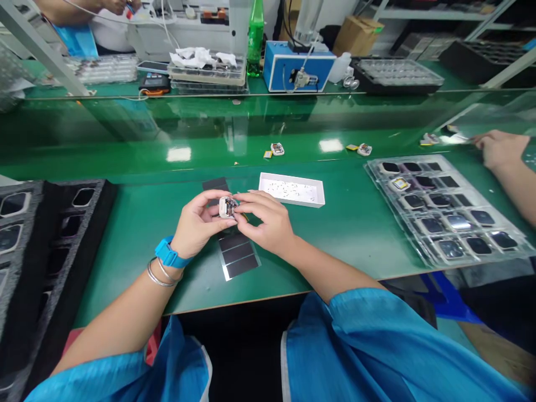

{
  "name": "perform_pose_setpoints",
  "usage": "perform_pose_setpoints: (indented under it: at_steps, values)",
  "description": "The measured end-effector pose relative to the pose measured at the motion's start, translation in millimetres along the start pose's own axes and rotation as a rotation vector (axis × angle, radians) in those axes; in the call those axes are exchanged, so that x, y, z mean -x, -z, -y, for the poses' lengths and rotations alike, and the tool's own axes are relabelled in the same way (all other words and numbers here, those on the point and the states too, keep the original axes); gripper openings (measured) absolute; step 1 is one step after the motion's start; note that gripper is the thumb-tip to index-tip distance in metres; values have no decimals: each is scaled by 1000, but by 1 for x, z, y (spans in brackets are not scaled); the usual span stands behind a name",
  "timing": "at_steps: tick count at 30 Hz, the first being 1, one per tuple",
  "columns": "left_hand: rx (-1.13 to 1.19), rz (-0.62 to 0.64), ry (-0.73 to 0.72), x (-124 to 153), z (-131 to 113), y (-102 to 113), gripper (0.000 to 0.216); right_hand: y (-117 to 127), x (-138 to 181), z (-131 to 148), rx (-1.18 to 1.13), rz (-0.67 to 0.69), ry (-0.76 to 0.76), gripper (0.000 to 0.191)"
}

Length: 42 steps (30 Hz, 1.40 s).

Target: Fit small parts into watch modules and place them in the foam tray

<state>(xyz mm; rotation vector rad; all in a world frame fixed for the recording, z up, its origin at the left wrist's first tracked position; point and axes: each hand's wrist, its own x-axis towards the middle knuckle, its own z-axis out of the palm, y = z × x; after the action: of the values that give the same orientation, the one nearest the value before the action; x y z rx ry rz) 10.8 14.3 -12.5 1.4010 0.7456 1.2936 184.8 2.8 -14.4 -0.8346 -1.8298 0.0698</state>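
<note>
My left hand (199, 220) grips a small white smartwatch case (226, 207) by its edges, with its open side and inner electronics turned up. At the case's right side, my right hand (266, 220) has its thumb and fingers closed on the edge. A bit of yellow shows under the right fingers; the rest of it is hidden. Beneath both hands lies a strip of dark rectangular stickers (238, 255) on a clear backing. Just beyond the right hand sits a shallow white box (292, 190) with many tiny dark pieces in it.
Black foam trays (79, 223) with watch screens stand at the left. Clear plastic trays (450, 209) of watch parts lie at the right, near a co-worker's hand (500, 149). Opened watch cases (277, 149) rest along the back. A shelf above carries a blue machine (297, 67) and a green bottle (255, 39).
</note>
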Motion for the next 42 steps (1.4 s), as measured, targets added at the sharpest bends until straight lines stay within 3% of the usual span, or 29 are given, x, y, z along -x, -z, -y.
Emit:
perform_pose_setpoints:
  at_steps: [5,14,20,28,36,42]
  values:
    - [-25,-18,-1,-1,0,-3,48,-1,0,-2,-55,2,-10,10]
    - [-33,13,62,-1,-3,-3,49,0,0,-5,-215,88,-239,6]
    - [-16,44,85,-2,-3,-1,49,5,-5,-7,-256,140,-280,7]
    - [-6,-7,90,-5,2,4,53,8,-11,-11,-359,195,-379,6]
    - [-47,32,103,-2,-2,0,54,3,-5,-11,-243,202,-292,6]
    - [-69,-25,123,-4,3,3,59,0,-5,-12,-75,246,-174,7]
